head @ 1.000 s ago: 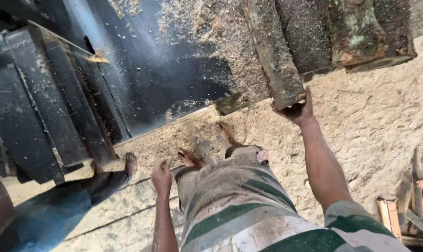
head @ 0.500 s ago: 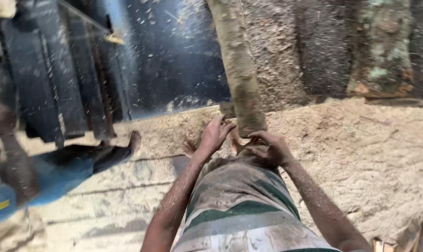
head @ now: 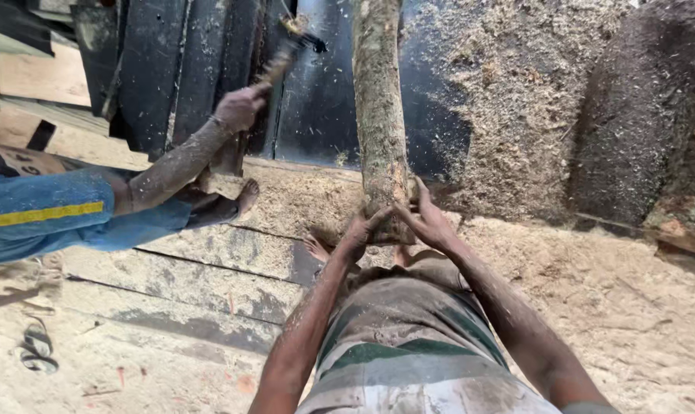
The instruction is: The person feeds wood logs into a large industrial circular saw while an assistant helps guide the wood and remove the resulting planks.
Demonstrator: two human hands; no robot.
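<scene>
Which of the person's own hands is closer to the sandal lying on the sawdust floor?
Left. The left hand grips the near end of the log, on the side toward the sandal; the right hand grips the log's other side.

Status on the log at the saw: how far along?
Done: both hands, left hand and right hand, grip the near end of the log, and sawdust is piled around. In hand: the log points into the dark machine. Left: the log looks whole, uncut.
</scene>
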